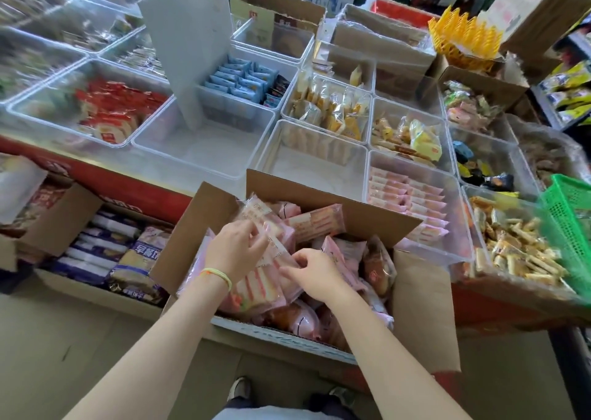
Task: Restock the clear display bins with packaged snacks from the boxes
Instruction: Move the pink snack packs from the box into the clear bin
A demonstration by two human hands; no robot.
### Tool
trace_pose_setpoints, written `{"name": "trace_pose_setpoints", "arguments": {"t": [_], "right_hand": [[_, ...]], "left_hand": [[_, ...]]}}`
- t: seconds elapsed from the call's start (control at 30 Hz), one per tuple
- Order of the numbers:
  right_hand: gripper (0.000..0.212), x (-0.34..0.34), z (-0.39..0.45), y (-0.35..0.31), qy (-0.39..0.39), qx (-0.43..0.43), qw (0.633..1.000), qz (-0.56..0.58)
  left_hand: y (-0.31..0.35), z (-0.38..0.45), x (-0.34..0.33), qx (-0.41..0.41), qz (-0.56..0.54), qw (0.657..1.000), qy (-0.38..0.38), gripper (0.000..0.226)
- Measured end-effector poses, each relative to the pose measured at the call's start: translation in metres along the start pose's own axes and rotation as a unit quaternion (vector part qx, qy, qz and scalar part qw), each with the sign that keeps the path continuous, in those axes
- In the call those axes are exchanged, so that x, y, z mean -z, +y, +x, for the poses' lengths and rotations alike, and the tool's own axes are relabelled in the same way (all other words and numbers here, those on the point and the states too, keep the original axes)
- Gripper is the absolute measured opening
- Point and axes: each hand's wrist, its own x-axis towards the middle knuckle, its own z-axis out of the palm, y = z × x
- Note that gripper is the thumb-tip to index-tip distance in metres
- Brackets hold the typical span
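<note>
Already the left hand (pixel 235 248) pinches the clear wrapper of a pink snack packet (pixel 256 224) in the open cardboard box (pixel 345 210), while the right hand (pixel 315 274) curls its fingers onto a neighbouring packet just beside it. Behind the box a clear bin (pixel 315 164) stands nearly bare; to its right another bin (pixel 415 202) holds rows of pink packets. The slick film could slip from so light a pinch, or tangled packets might drag loose and spill over the box flap.

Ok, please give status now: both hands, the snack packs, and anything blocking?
Left hand and right hand both grip pink snack packs inside open cardboard box. Clear bin beyond box mostly unfilled. Nothing blocking.
</note>
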Motion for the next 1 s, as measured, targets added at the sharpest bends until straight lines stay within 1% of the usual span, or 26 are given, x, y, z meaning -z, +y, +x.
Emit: {"name": "trace_pose_setpoints", "arguments": {"t": [0.07, 0.2, 0.27, 0.33, 0.37, 0.43, 0.47, 0.5, 0.53, 0.6, 0.63, 0.67, 0.7, 0.8, 0.9, 0.97, 1.0], "right_hand": [[0.019, 0.009, -0.001, 0.002, 0.010, 0.010, 1.000, 0.009], [0.013, 0.037, -0.010, 0.007, 0.053, 0.014, 0.996, 0.070], [0.010, 0.057, -0.019, 0.010, 0.084, 0.016, 0.992, 0.098], [0.012, 0.081, -0.030, 0.012, 0.102, 0.018, 0.984, 0.142], [0.014, 0.093, -0.036, 0.013, 0.101, 0.020, 0.980, 0.170], [0.020, 0.114, -0.048, 0.015, 0.093, 0.028, 0.969, 0.226], [0.024, 0.123, -0.053, 0.016, 0.087, 0.030, 0.961, 0.260], [0.028, 0.131, -0.057, 0.019, 0.079, 0.030, 0.951, 0.296], [0.032, 0.139, -0.062, 0.022, 0.069, 0.027, 0.940, 0.332], [0.037, 0.153, -0.070, 0.032, 0.049, 0.022, 0.922, 0.383], [0.039, 0.161, -0.074, 0.039, 0.039, 0.023, 0.915, 0.401], [0.041, 0.168, -0.078, 0.046, 0.027, 0.027, 0.908, 0.416], [0.042, 0.176, -0.082, 0.054, 0.017, 0.032, 0.904, 0.426], [0.040, 0.201, -0.089, 0.082, 0.000, 0.042, 0.902, 0.430], [0.044, 0.227, -0.088, 0.112, -0.020, 0.056, 0.904, 0.423], [0.048, 0.246, -0.085, 0.131, -0.032, 0.064, 0.909, 0.411], [0.046, 0.254, -0.082, 0.141, -0.035, 0.065, 0.914, 0.399]], "left_hand": [[0.003, 0.001, -0.003, -0.003, -0.012, 1.000, 0.004, 0.036], [0.014, 0.005, -0.007, 0.000, -0.049, 0.999, 0.010, 0.030], [0.020, 0.007, -0.010, -0.017, -0.049, 0.999, 0.009, 0.024], [0.031, 0.010, -0.009, -0.050, -0.057, 0.997, 0.018, 0.014], [0.037, 0.012, -0.008, -0.061, -0.080, 0.995, 0.019, 0.010], [0.057, 0.016, -0.002, -0.056, -0.166, 0.984, -0.004, 0.013], [0.070, 0.019, 0.002, -0.038, -0.220, 0.974, -0.039, 0.020], [0.086, 0.021, 0.006, -0.014, -0.282, 0.955, -0.087, 0.029], [0.101, 0.023, 0.008, 0.013, -0.340, 0.929, -0.144, 0.039], [0.131, 0.026, 0.010, 0.075, -0.424, 0.860, -0.275, 0.048], [0.144, 0.026, 0.010, 0.087, -0.443, 0.830, -0.328, 0.051], [0.156, 0.025, 0.008, 0.083, -0.453, 0.811, -0.360, 0.054], [0.167, 0.025, 0.003, 0.074, -0.459, 0.806, -0.365, 0.054], [0.195, 0.026, -0.020, 0.062, -0.479, 0.808, -0.337, 0.040], [0.228, 0.027, -0.047, 0.053, -0.463, 0.824, -0.323, 0.043], [0.255, 0.027, -0.065, 0.049, -0.458, 0.831, -0.311, 0.031], [0.269, 0.027, -0.074, 0.051, -0.452, 0.836, -0.307, 0.027]]}}
